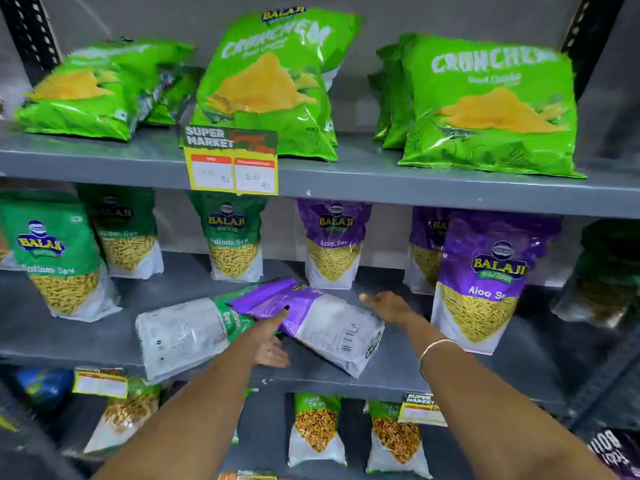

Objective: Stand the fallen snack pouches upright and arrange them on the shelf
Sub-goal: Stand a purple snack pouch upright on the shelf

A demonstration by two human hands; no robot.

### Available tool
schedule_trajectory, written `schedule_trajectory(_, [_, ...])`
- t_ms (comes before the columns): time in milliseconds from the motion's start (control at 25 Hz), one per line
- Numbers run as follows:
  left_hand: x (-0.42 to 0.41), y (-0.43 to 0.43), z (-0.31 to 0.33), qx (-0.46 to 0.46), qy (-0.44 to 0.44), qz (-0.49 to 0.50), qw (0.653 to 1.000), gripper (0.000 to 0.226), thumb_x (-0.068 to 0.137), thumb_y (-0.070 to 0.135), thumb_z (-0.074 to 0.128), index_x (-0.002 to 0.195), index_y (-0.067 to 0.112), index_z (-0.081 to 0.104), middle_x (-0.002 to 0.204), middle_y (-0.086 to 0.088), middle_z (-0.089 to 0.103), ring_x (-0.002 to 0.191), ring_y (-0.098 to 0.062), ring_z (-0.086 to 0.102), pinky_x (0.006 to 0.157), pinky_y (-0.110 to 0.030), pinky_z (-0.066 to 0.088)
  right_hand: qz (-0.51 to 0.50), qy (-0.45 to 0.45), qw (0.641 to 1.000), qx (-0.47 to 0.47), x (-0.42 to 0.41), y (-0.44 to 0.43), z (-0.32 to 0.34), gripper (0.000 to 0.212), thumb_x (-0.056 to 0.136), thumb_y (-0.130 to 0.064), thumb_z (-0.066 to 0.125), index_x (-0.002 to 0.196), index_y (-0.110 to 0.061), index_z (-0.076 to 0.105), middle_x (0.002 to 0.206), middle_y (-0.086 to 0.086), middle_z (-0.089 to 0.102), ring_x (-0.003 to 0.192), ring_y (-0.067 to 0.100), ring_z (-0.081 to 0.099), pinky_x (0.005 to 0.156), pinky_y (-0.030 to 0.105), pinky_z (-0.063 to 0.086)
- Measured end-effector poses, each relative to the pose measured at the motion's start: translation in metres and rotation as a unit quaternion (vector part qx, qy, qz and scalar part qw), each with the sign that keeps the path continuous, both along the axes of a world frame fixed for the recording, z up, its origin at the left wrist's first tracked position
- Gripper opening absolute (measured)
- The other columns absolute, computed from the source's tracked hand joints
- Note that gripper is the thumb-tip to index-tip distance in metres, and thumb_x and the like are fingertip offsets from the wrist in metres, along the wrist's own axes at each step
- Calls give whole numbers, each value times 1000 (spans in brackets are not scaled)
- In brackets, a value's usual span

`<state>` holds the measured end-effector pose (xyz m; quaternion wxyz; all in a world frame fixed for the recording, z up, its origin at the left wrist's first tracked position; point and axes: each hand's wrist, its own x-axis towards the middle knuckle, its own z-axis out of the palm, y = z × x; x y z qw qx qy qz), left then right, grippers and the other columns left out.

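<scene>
**Purple pouch down, lying across my reach**

Purple film and a clear window: the fallen Aloo Sev pouch [311, 320] lies back-side up on the middle shelf [450, 368], its long axis running from upper left to lower right, barcode end toward the shelf's front edge. Its purple top overlaps the green end of a second fallen pouch, the Ratlami Sev pouch [183, 336], which lies flat to its left with its clear base pointing left.

My left hand [272, 336] is nearer: its fingers touch the purple pouch's top edge, thumb tucked low by the shelf, not yet gripping as far as I can see. My right hand [384, 306] hovers open, palm down, just beside the pouch's far upper edge, holding nothing.

An upright Aloo Sev pouch [481, 282] stands to the right, and I judge the gap between it and my right hand to be where the fallen one belongs.
</scene>
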<state>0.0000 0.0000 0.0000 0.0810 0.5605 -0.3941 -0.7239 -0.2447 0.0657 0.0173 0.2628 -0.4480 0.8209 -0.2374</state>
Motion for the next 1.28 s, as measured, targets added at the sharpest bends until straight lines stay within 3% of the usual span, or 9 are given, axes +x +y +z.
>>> schedule_trajectory(160, [-26, 1, -8, 7, 111, 99, 989, 65, 85, 48, 51, 127, -1, 43, 98, -21, 57, 87, -35, 56, 108, -48, 34, 69, -120, 987, 79, -12, -17, -16, 78, 73, -61, 58, 129, -6, 53, 129, 8, 57, 105, 17, 51, 78, 23, 38])
schedule_trajectory(280, [-27, -1, -12, -7, 107, 135, 985, 40, 85, 44, 56, 98, 6, 51, 85, -15, 57, 75, -29, 56, 107, -49, 35, 73, -180, 976, 93, -14, -19, -12, 33, 77, -39, 69, 80, -7, 66, 74, 3, 71, 67, 7, 63, 54, 14, 43])
schedule_trajectory(440, [-21, -4, 6, -27, 104, 106, 989, 34, 81, 42, 61, 91, 10, 55, 86, -12, 63, 80, -28, 59, 91, -50, 43, 85, -186, 972, 111, -11, -7, 2, 33, 73, -33, 74, 55, -14, 54, 35, -6, 54, 32, 5, 51, 45, 18, 40])
schedule_trajectory(640, [-18, -17, 56, -118, 97, 22, 988, 26, 82, 33, 63, 101, 16, 56, 89, -5, 65, 81, -21, 60, 81, -44, 48, 92, -152, 979, 96, 2, 5, 22, 42, 60, -34, 82, 87, -13, 58, 86, 6, 58, 81, 19, 54, 64, 29, 41])
schedule_trajectory(800, [-36, -34, 80, -238, 90, -43, 966, 40, 80, 21, 68, 117, 16, 55, 112, 0, 59, 110, -14, 53, 100, -41, 41, 1, -142, 988, -64, 14, 2, 6, 50, 58, -12, 85, 96, -8, 52, 99, 6, 61, 92, 19, 58, 77, 31, 46])
schedule_trajectory(960, [-58, -43, 73, -321, 90, -88, 939, 14, 79, 3, 67, 74, 14, 61, 45, 14, 67, 45, 8, 59, 46, -5, 46, -94, -107, 978, -152, 19, -3, -22, 74, 52, -6, 86, 114, -1, 45, 124, 17, 56, 118, 31, 52, 100, 44, 44])
schedule_trajectory(1040, [-62, -46, 67, -342, 89, -94, 931, 19, 80, 2, 66, 67, 15, 59, 36, 15, 62, 36, 8, 54, 39, -3, 40, -111, -109, 972, -177, 21, -4, -29, 66, 53, -3, 84, 106, -5, 45, 122, 19, 55, 116, 32, 52, 99, 43, 44])
schedule_trajectory(1160, [-62, -49, 63, -327, 102, -107, 933, 19, 82, 2, 63, 72, 18, 61, 42, 18, 65, 47, 9, 59, 58, -10, 47, -112, -105, 973, -172, 21, -5, -32, 62, 55, -3, 83, 101, -8, 42, 122, 19, 55, 115, 32, 53, 99, 44, 45])
schedule_trajectory(1280, [-57, -46, 57, -276, 64, -164, 945, 18, 79, 5, 66, 80, 22, 61, 80, 9, 71, 92, -7, 57, 95, -35, 33, -121, -96, 975, -157, 22, -1, -28, 62, 60, -6, 82, 102, -7, 36, 127, 20, 51, 119, 33, 51, 101, 43, 43])
